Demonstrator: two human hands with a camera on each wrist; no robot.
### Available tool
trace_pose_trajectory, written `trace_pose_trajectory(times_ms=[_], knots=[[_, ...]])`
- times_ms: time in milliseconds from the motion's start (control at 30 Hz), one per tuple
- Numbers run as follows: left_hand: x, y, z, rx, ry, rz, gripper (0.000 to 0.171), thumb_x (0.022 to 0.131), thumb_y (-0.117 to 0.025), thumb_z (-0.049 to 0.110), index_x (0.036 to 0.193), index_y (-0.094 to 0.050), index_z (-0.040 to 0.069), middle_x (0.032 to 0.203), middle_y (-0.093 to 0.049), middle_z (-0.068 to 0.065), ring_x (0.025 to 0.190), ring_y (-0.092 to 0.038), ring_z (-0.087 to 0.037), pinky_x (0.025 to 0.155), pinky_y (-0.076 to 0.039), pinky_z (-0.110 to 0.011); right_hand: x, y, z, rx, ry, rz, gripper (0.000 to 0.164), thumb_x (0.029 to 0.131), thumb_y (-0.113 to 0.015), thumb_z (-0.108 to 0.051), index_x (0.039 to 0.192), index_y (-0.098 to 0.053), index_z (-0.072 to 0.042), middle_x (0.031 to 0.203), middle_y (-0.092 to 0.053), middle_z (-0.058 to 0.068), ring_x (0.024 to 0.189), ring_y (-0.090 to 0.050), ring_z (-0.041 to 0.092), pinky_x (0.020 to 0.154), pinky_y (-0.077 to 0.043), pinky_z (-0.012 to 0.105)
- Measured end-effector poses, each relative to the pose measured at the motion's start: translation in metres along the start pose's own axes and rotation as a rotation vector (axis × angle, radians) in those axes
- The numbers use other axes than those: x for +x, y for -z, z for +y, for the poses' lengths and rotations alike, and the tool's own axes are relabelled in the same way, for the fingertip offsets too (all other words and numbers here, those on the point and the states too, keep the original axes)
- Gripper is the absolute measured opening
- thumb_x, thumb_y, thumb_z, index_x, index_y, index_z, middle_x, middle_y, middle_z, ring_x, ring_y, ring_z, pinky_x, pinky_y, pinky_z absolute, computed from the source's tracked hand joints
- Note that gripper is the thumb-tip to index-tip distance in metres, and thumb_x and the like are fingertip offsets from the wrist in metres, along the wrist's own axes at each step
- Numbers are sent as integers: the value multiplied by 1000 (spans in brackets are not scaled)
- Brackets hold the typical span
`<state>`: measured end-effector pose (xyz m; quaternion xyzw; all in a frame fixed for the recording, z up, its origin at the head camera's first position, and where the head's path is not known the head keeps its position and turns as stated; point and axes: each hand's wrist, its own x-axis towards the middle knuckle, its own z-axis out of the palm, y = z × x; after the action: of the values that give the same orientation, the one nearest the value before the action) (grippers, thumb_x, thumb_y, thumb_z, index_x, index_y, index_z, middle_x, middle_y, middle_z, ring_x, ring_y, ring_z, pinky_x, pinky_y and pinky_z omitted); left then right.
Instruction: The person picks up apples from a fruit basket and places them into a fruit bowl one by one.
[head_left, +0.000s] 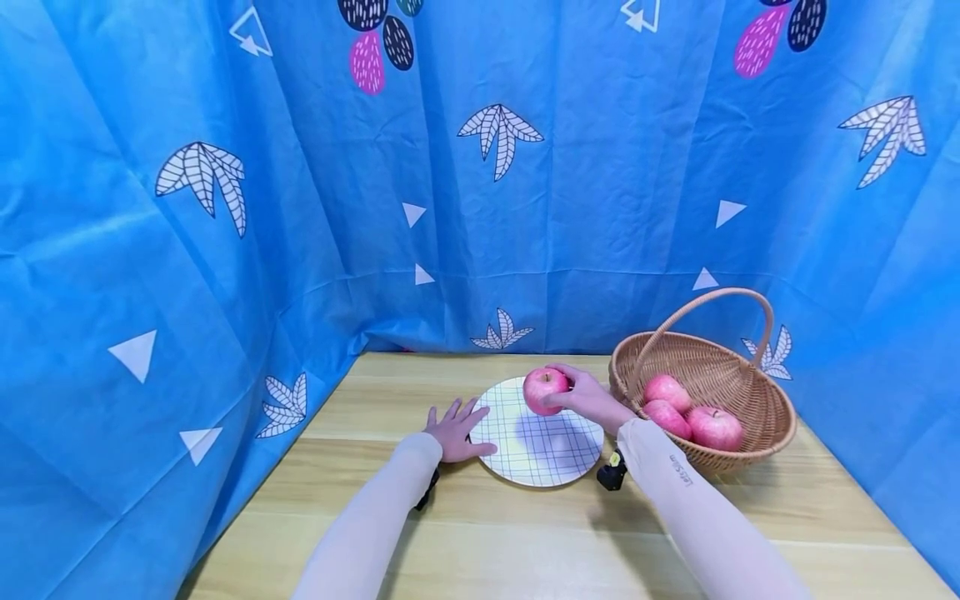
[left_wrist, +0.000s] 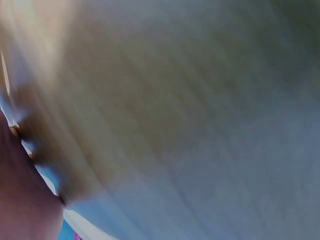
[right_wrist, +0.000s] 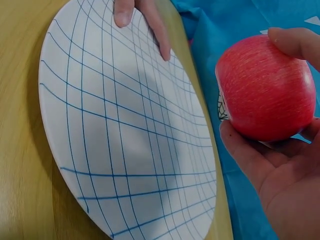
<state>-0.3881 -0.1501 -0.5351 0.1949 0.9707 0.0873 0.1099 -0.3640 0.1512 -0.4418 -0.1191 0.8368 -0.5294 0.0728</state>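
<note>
My right hand (head_left: 588,398) grips a red apple (head_left: 544,390) over the back part of a white plate (head_left: 517,450) with a blue grid pattern. In the right wrist view the thumb and fingers curl round the apple (right_wrist: 267,90), which is held up off the plate (right_wrist: 135,145). With fingers spread, my left hand (head_left: 455,433) rests at the plate's left edge, its fingertips (right_wrist: 123,17) over the rim. The left wrist view shows mostly blurred tabletop and part of the left hand (left_wrist: 25,195).
A wicker basket (head_left: 735,383) with an arched handle stands right of the plate, tilted towards me. Inside lie several apples (head_left: 716,428). The wooden table (head_left: 510,550) is bordered by a blue patterned curtain (head_left: 480,225) at the back and sides.
</note>
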Motion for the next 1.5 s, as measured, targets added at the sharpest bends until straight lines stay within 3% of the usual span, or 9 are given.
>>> trace_pose_trajectory(times_ms=[467, 1267, 1500], knots=[[-1, -1, 0, -10, 7, 6, 103, 76, -35, 96, 161, -16, 41, 171, -4, 4, 158, 0, -32, 118, 7, -71, 19, -18, 12, -2, 13, -9, 82, 80, -81, -23, 152, -42, -11, 143, -56, 18, 129, -56, 32, 109, -46, 46], [-2, 0, 7, -14, 6, -24, 100, 78, -37, 94, 161, -13, 43, 171, -1, 5, 158, 3, -31, 117, 10, -70, 39, -41, 18, -18, -65, -27, 87, 79, -84, -30, 153, -41, -12, 146, -53, 14, 131, -52, 30, 111, -45, 46], [-2, 2, 5, -17, 7, -6, 101, 77, -38, 94, 161, -14, 43, 171, -2, 5, 158, 2, -32, 117, 9, -71, 44, -45, 17, -33, -34, -24, 84, 79, -84, -26, 152, -43, -13, 147, -53, 14, 133, -51, 32, 113, -41, 49]])
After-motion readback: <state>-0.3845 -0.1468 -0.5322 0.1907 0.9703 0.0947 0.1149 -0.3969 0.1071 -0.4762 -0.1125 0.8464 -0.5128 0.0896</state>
